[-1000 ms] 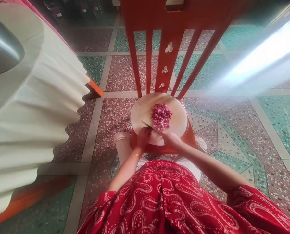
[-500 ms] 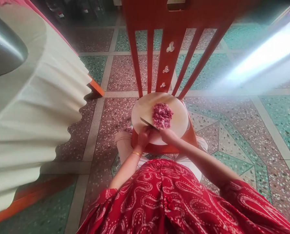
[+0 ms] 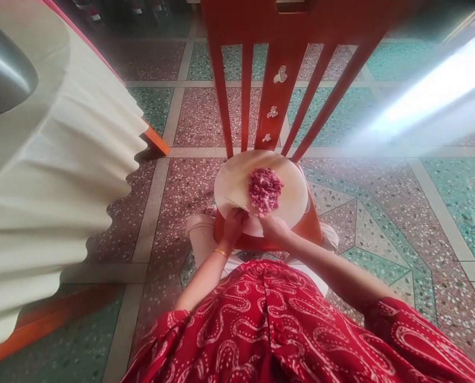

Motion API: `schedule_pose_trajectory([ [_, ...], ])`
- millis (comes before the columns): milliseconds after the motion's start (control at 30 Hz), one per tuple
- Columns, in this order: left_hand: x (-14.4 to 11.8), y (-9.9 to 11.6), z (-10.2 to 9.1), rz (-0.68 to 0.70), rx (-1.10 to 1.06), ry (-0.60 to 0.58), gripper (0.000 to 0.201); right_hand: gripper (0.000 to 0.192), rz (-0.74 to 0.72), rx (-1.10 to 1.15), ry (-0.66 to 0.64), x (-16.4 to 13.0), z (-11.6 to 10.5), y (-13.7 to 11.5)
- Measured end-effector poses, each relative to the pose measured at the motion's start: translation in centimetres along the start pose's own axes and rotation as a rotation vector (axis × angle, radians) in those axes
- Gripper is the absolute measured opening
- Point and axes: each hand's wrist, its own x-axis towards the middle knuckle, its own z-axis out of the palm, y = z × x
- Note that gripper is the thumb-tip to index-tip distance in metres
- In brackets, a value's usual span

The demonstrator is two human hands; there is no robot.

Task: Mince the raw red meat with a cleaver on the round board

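A round pale cutting board (image 3: 229, 181) rests on the seat of a red wooden chair. On it, right of centre, lies a heap of chopped pink-red meat (image 3: 265, 189). My right hand (image 3: 275, 230) is closed round the handle of a knife (image 3: 238, 205), just below the heap. The blade points up and left, seen nearly edge-on as a thin line. At the board's lower left, my left hand (image 3: 234, 223) has its fingers curled in close against the blade. Whatever those fingers hold, if anything, is hidden.
The chair's slatted back (image 3: 275, 101) rises beyond the board. To the left stands a table with a cream cloth (image 3: 61, 175) and a grey metal vessel (image 3: 6, 69). Speckled tile floor (image 3: 205, 117) lies around, with bright glare at the right.
The knife blade has turned from a broader dark side to a thin edge and shifted slightly left and down. My right hand has rotated a little with it. The meat heap looks much the same.
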Motion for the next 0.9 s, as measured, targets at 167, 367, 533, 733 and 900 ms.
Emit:
schedule_pose_trajectory([
  [167,-0.3,-0.8,0.5,-0.031,0.009,-0.04,0.015,0.028,-0.081,0.034,0.029,3.3,-1.8,-3.1],
  [367,-0.1,-0.3,0.0,-0.01,-0.006,-0.037,0.016,0.04,-0.052,0.034,0.049,0.8,0.3,0.2],
  [533,0.0,0.4,-0.5,-0.008,-0.074,0.042,0.018,0.045,0.034,0.002,0.037,-1.6,1.1,3.7],
  [733,-0.6,0.5,-0.6,0.008,-0.043,0.042,0.015,0.036,-0.027,-0.017,0.02,-1.7,0.6,1.7],
  [900,-0.6,0.2,-0.1,0.01,0.003,0.009,0.014,0.038,-0.026,-0.022,-0.025,0.2,0.0,-0.1],
])
